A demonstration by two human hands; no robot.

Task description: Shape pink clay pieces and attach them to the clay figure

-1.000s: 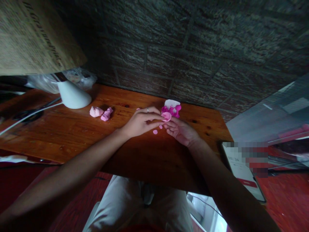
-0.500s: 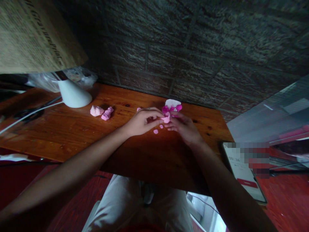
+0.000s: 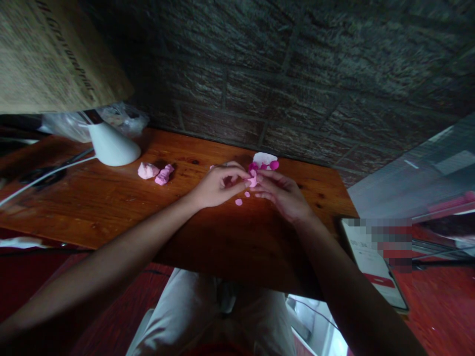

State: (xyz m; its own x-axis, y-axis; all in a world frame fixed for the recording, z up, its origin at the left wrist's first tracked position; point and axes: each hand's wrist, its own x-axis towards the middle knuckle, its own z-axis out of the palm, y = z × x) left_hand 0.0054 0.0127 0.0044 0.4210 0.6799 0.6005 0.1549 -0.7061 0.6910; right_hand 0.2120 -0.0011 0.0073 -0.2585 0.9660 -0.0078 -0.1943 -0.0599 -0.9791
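Between my two hands is a small pink clay piece, with thin petal-like flaps. My left hand pinches its left side between thumb and fingers. The fingertips of my right hand close on its right side. Two flat pink clay bits lie on the table just below the hands. Behind them, a white sheet bears darker magenta pieces, partly hidden by my fingers. Another pink bit shows behind my left hand.
Two larger pink clay lumps sit on the wooden table to the left. Beyond them stands a white lamp base with a printed shade and a plastic bag. A phone lies at the right edge; a stone wall rises behind.
The pink piece has been turned slightly in my fingers and shows a different outline. My right fingertips have moved a little closer around it; both hands stay in place.
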